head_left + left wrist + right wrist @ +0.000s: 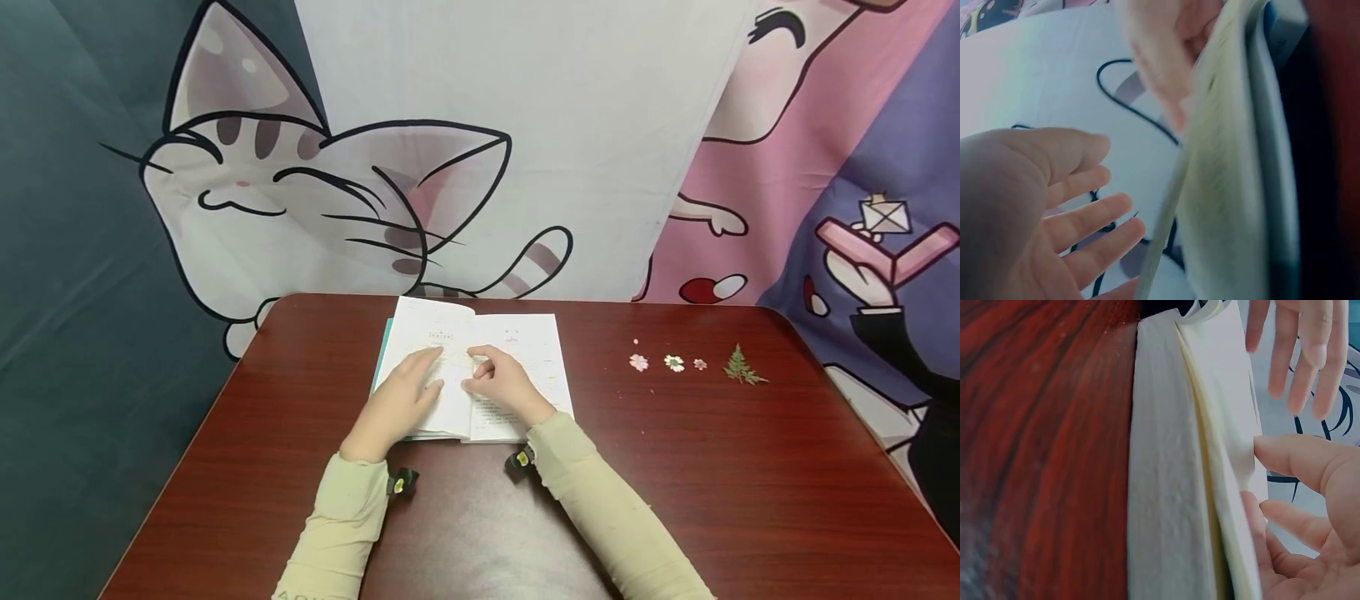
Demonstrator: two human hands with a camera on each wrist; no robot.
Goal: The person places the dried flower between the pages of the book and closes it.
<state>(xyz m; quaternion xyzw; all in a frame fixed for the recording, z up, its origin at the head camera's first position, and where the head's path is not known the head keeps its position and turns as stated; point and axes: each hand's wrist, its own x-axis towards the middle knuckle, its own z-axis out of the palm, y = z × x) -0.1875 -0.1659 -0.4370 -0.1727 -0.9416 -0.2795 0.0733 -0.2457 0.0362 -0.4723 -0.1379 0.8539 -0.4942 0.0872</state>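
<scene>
An open book (525, 333) with white printed pages and a teal cover edge lies on the table. Over its left page is my left hand (401, 396), its fingers loosely spread with nothing between them. My right hand (506, 385) reaches in over the right page, thumb and forefinger apart near the gutter and the other fingers bent under. In the right wrist view, fingertips of the right hand (1310, 531) come right at the page surface, above the thick page block (1166, 456). The left wrist view shows the left hand (1054, 212) beside the lifted-looking pages (1222, 156), palm visible.
Right of the book, small pressed flowers lie in a row: a pink one (638, 362), a white one (673, 363) and a smaller pink one (700, 364). A green fern-like leaf (741, 367) lies beyond them. A cartoon cat curtain (600, 125) hangs behind the reddish-brown table (300, 358).
</scene>
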